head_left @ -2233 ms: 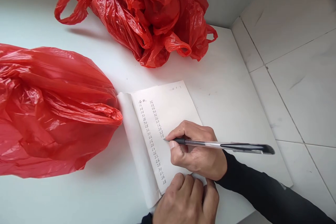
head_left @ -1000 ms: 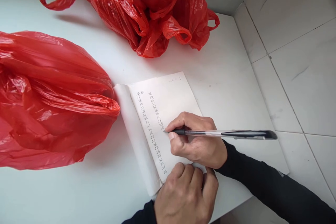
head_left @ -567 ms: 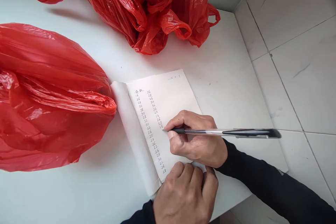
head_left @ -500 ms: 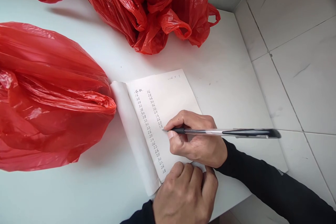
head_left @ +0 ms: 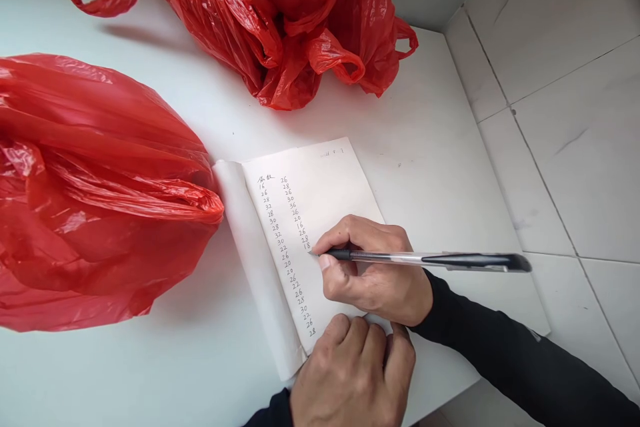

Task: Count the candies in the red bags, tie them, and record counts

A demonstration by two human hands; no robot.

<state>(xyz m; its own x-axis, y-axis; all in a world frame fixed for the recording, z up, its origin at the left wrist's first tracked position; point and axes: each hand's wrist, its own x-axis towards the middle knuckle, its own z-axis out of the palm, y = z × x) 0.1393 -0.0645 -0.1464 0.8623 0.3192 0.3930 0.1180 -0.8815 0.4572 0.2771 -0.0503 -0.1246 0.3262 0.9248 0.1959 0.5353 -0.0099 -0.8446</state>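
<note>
An open notebook (head_left: 340, 193) lies on the white table with two columns of handwritten two-digit numbers on its page. My right hand (head_left: 373, 267) is closed in a pinch around a clear-barrelled black pen (head_left: 400, 257). The pen tip is at the paper, just below and right of the "18" at the foot of the second column. Resting on the notebook's lower edge, my left hand (head_left: 355, 367) is closed with its fingers curled. Its fingertips are hidden beneath the hand. The turned-back cover or pages (head_left: 255, 267) curl up along the notebook's left side.
A full-looking red plastic bag (head_left: 100, 200) sits left of the notebook, almost touching its curled side. More crumpled red plastic bags (head_left: 300, 20) are heaped at the back of the white table (head_left: 425, 133). Pale tiles (head_left: 570, 180) with dark joints lie beyond the table's right edge.
The whole scene has shifted slightly downward in the view. Both hands hold nearly the same pose, and the pen tip stays beside the "18". No new figure is visible.
</note>
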